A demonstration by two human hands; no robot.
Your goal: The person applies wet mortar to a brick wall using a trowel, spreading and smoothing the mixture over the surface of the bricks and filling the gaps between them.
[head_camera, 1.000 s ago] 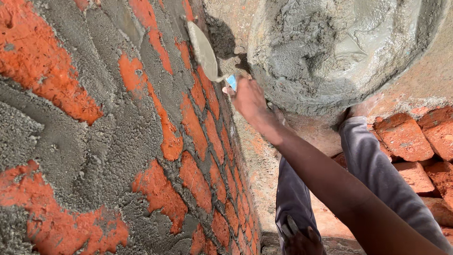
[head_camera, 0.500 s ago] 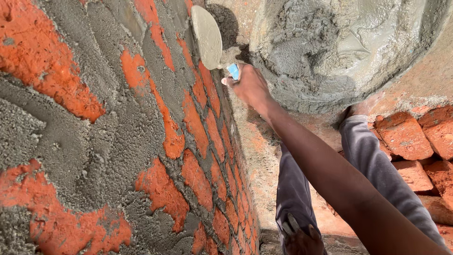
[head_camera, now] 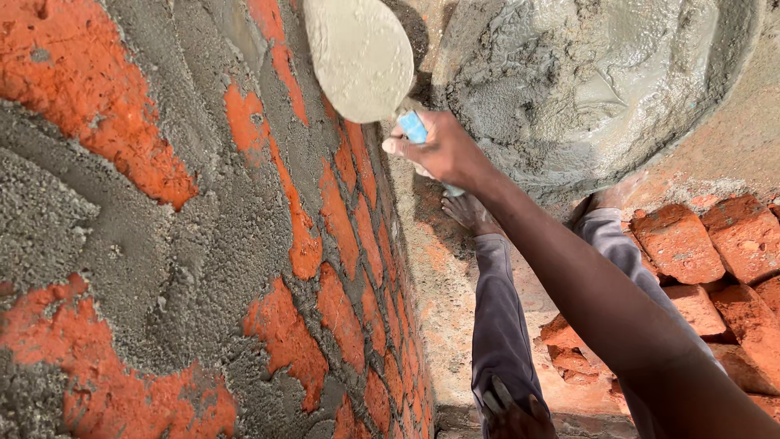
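Bright, hard daylight; sharp throughout

Sun from the upper right; dark shadow under the trowel [head_camera: 357,57]; brick wall [head_camera: 162,244] nearest the lens slightly soft

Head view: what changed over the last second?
The right hand swung the mortar-coated metal trowel with the blue handle, turning it from edge-on to show its broad face and lifting it along the red brick wall. The grip is unchanged. The grey mortar heap and loose bricks stayed put.

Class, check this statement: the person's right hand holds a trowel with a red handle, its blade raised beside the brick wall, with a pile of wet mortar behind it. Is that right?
Not quite. In the head view the trowel in the right hand has a blue handle, not red. The rest holds: its blade is raised beside the brick wall, with the mortar pile behind.
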